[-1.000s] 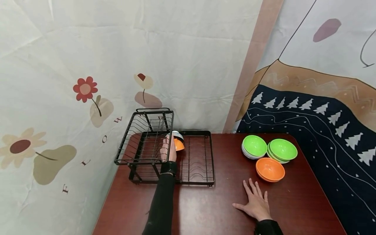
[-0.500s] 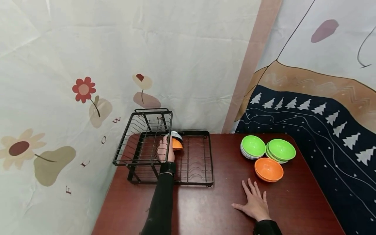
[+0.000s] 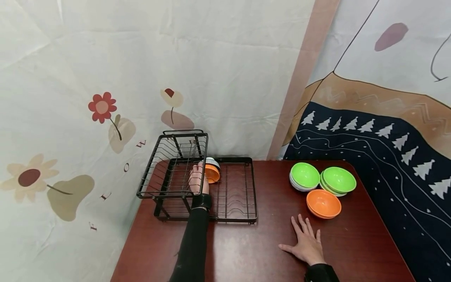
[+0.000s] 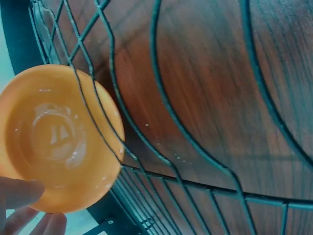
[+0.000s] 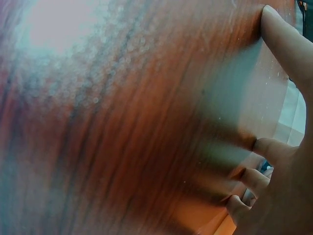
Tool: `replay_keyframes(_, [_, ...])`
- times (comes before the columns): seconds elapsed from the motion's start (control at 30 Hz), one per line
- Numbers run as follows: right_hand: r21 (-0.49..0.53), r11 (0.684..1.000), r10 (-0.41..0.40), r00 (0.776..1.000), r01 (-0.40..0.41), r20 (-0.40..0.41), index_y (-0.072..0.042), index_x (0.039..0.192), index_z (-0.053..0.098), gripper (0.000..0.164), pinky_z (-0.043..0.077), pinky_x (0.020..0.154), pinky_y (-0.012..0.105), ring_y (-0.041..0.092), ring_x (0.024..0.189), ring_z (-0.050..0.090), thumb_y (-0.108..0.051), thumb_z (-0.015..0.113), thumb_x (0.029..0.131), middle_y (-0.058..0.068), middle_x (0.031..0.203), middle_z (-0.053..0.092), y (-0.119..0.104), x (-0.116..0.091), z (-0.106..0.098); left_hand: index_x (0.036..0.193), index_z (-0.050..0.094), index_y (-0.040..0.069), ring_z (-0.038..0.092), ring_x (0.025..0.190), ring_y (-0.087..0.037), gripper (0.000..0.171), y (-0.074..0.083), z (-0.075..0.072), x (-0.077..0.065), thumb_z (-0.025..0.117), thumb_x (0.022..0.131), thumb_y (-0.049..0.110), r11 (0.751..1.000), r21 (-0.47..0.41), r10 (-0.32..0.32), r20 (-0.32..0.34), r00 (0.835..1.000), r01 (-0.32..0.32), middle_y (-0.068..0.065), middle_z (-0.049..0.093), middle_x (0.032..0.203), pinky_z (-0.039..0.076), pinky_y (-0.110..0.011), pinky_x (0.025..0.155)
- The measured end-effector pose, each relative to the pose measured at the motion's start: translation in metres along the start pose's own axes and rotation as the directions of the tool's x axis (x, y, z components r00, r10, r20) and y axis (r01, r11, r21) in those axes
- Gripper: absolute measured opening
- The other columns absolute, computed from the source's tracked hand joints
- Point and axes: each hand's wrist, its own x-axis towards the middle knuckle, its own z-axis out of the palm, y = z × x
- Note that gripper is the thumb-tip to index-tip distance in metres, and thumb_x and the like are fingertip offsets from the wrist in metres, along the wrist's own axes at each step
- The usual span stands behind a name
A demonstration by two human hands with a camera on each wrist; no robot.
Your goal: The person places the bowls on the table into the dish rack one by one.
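Observation:
My left hand (image 3: 198, 181) reaches under the upper tier of a black wire dish rack (image 3: 254, 188). It pinches the rim of an orange bowl (image 3: 212, 174), thumb inside and fingers behind. In the left wrist view, the orange bowl (image 4: 58, 127) stands tilted against the rack's wires, its inside showing. Just behind it in the head view is a white bowl with a dark band (image 3: 212, 161), partly hidden. My right hand (image 3: 305, 246) rests on the table with fingers spread, holding nothing. Nearest to it sits another stack of orange bowls (image 3: 324, 203).
Two stacks topped with green bowls, a left one (image 3: 305, 175) and a right one (image 3: 340, 180), stand behind the orange stack. The rack's raised tier (image 3: 172, 156) overhangs its left side. A cloth-covered wall (image 3: 239, 98) borders the back of the brown table (image 3: 246, 250).
The orange bowl in my left hand has turned slightly, so that more of its inside shows in the head view. My left hand has shifted a little; the right hand has stayed put.

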Motion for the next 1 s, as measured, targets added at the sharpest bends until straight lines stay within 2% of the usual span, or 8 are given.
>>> replay_keyframes(0.07, [-0.002,1.000,0.001,1.000,-0.001,0.001,-0.005,0.173,0.032,0.137,0.002,0.126,0.090,0.060,0.167,0.008,-0.080,0.088,0.072,0.032,0.181,0.018,0.001,-0.001,0.000,0.094,0.072,0.021,0.051,0.050,-0.014,0.014,0.000,-0.001,-0.001,0.079,0.098,0.032,0.995,0.090,0.033,0.001,0.999,-0.033,0.000,0.058,0.065,0.036,-0.026,0.044])
replay_keyframes(0.13, [-0.002,1.000,0.003,1.000,-0.003,0.000,-0.005,0.173,0.032,0.137,0.002,0.126,0.090,0.060,0.167,0.008,-0.080,0.088,0.072,0.032,0.180,0.018,0.001,-0.001,-0.001,0.100,0.073,0.021,0.053,0.053,-0.015,0.013,0.000,-0.002,0.000,0.081,0.096,0.031,0.998,0.037,0.054,0.046,0.998,-0.055,-0.001,0.061,0.069,0.038,-0.026,0.046])
replay_keyframes(0.27, [-0.001,1.000,0.000,1.000,0.000,-0.003,-0.005,0.173,0.033,0.137,0.002,0.126,0.090,0.060,0.167,0.008,-0.079,0.089,0.072,0.032,0.180,0.018,0.000,-0.002,-0.002,0.114,0.076,0.012,0.065,0.068,-0.024,0.029,0.001,-0.012,0.005,0.087,0.091,0.024,0.972,-0.230,0.091,0.179,0.980,-0.048,-0.008,0.071,0.085,0.050,-0.032,0.054])
replay_keyframes(0.33, [-0.001,1.000,-0.003,1.000,0.003,-0.007,-0.005,0.173,0.033,0.137,0.002,0.126,0.090,0.060,0.167,0.008,-0.078,0.089,0.072,0.032,0.180,0.018,0.000,-0.002,-0.002,0.127,0.073,0.003,0.072,0.092,-0.033,0.038,0.001,-0.022,0.010,0.082,0.092,0.014,0.876,-0.482,0.145,0.292,0.945,0.014,-0.018,0.075,0.108,0.061,-0.040,0.074])
replay_keyframes(0.47, [-0.003,1.000,-0.010,1.000,0.010,-0.016,-0.005,0.172,0.033,0.136,0.003,0.126,0.091,0.060,0.167,0.008,-0.078,0.089,0.072,0.032,0.180,0.019,0.002,-0.003,-0.002,0.149,0.058,-0.008,0.064,0.129,-0.050,0.056,-0.001,-0.046,0.019,0.065,0.093,-0.008,0.514,-0.820,0.269,0.434,0.860,0.253,-0.034,0.063,0.143,0.056,-0.058,0.109])
replay_keyframes(0.53, [-0.003,1.000,-0.012,1.000,0.012,-0.018,-0.005,0.172,0.034,0.136,0.004,0.125,0.091,0.059,0.167,0.008,-0.078,0.089,0.072,0.032,0.180,0.019,0.002,-0.003,-0.002,0.151,0.057,-0.005,0.061,0.136,-0.050,0.056,-0.001,-0.054,0.020,0.067,0.096,-0.003,0.440,-0.859,0.328,0.426,0.843,0.262,-0.032,0.061,0.148,0.053,-0.060,0.114])
replay_keyframes(0.73, [0.001,1.000,-0.012,1.000,0.012,-0.009,-0.005,0.173,0.034,0.135,0.003,0.126,0.091,0.059,0.168,0.008,-0.078,0.089,0.072,0.031,0.181,0.018,0.001,-0.002,-0.001,0.158,0.059,0.016,0.057,0.149,-0.037,0.063,-0.018,-0.085,-0.001,0.076,0.101,0.034,0.536,-0.843,0.487,0.268,0.831,-0.042,-0.012,0.062,0.160,0.045,-0.060,0.127])
replay_keyframes(1.0, [0.014,1.000,-0.006,1.000,0.006,0.006,-0.005,0.173,0.032,0.136,0.001,0.126,0.090,0.059,0.167,0.006,-0.078,0.089,0.073,0.032,0.181,0.017,-0.001,-0.002,-0.001,0.158,0.059,0.020,0.060,0.147,-0.034,0.074,-0.075,-0.123,-0.067,0.073,0.092,0.050,0.447,-0.864,0.547,0.058,0.835,-0.232,-0.010,0.063,0.160,0.031,-0.049,0.137])
